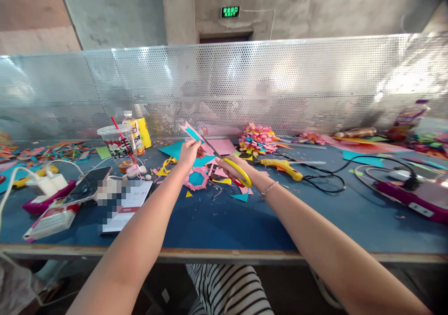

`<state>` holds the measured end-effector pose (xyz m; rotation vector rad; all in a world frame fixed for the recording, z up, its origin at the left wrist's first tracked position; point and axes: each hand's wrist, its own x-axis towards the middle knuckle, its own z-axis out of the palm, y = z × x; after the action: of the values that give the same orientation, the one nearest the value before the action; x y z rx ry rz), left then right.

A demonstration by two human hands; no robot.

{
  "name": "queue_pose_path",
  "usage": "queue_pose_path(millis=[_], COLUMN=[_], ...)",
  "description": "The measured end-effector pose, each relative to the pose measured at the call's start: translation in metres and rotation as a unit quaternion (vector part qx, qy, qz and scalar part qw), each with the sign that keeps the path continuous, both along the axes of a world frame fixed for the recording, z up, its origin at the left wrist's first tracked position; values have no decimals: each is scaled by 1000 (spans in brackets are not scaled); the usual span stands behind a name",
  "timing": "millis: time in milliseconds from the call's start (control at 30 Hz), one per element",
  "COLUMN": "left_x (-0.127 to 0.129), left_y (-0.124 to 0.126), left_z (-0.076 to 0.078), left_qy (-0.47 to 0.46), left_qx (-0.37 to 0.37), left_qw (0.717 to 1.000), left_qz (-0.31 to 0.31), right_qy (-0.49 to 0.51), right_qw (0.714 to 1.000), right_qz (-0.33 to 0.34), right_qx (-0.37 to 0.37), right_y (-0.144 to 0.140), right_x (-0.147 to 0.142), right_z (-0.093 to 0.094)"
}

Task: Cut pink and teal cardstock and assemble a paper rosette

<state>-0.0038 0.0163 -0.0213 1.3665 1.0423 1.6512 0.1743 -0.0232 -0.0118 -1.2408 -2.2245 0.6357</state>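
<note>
Near the middle of the frame, both bare arms reach forward over the blue surface [217, 221]. The left hand [189, 152] is raised a little above it, its fingers [199, 150] pinched closed on the lower edge of a paper piece [191, 132], pink with a blue face, which stands tilted up and to the left from the grip. The right hand [234, 165] sits just to the right and slightly lower, its fingers curled through the yellow handles of the scissors [227, 162]; the thin blades run up and to the left toward the paper and meet it just beside the left fingertips. How far the blades stand apart cannot be told. A thin bracelet circles the right wrist.

Below the hands, on the surface, lie paper scraps [201, 179] in pink, blue and yellow, among them a pink ring-like offcut. Behind them are a blue sheet and a pink sheet [224, 146] lying flat. Right of centre, a heap of folded coloured strips [257, 139] stands near the perforated metal screen [224, 86]. A yellow glue gun [280, 166] lies just right of the right hand, its black cord trailing further right. At left centre stand a plastic cup [117, 146] with a red straw and a bottle behind it; a phone [87, 184] lies lower left.
</note>
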Motion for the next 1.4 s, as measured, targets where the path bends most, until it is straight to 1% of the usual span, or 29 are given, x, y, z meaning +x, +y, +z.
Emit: queue_pose_path(millis=[100,233,467,600,667,767,867,933,1067,1233,1400], left_x=[2,4,2,2,2,5,7,8,7,8,10], left_y=[-1,-2,-2,-3,-4,-5,-6,-7,-8,-10,-12], left_z=[-1,-3,-2,-2,-2,-4,-6,-6,-4,-2,-3], left_qy=[3,6,3,2,13,45,50,43,33,6,2], left_qx=[-2,8,-5,-7,-4,-11,-18,-21,-24,-38,-48], left_qw=[1000,1000,999,999,999,997,996,996,996,996,988], left_qz=[-12,-30,-40,-37,-41,-54,-65,-70,-79,-85,-146], right_qy=[29,52,35,38,47,81,113,104,74,92,140], right_qw=[998,996,998,999,997,990,986,988,994,993,979], right_qz=[35,40,11,22,43,69,62,52,34,36,68], right_qx=[-34,-54,-50,-29,-45,-91,-107,-104,-69,-70,-134], right_y=[3,10,14,9,9,11,14,15,14,14,14], right_x=[1,2,-2,-2,-2,-1,-2,-3,-5,-6,-4], right_z=[-5,-11,-12,-10,-11,-14,-17,-17,-15,-17,-18])
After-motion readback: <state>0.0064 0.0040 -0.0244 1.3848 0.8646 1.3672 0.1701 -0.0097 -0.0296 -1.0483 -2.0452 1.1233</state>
